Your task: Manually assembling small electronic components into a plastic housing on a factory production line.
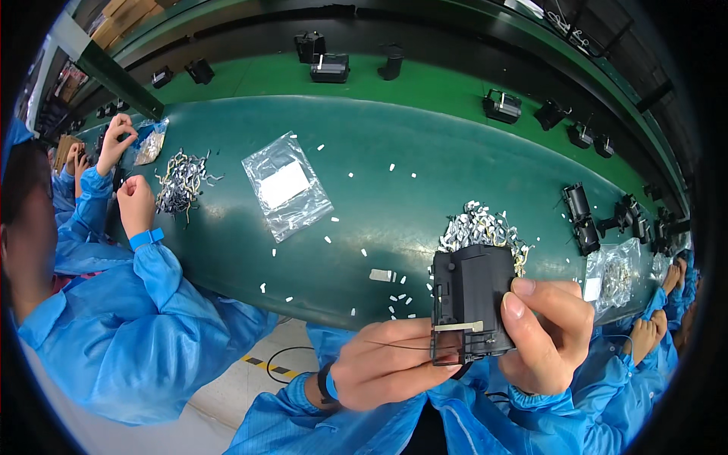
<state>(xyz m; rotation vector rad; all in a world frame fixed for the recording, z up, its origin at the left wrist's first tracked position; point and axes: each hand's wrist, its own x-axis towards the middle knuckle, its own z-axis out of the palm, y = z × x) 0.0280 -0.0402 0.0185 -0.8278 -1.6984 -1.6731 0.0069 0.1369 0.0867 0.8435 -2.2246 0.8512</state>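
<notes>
Close in front of me, over the table's near edge, I hold a black plastic housing (485,292) with a pale strip (459,327) across its lower part. My left hand (390,364) is closed on its lower left, the fingers passing partly behind it. A thin dark wire (398,346) runs along those fingers. On the right side, my right hand (550,326) grips the housing with thumb and bent fingers. Just beyond it lies a heap of small white and grey pieces (485,224), partly hidden by the housing.
On the green table (356,205) lie a clear bag with a white label (287,186), scattered white bits and a heap of dark wire pieces (180,182). Co-workers in blue sit left and right. Black housings (330,68) stand on the green strip beyond; others (580,220) lie at right.
</notes>
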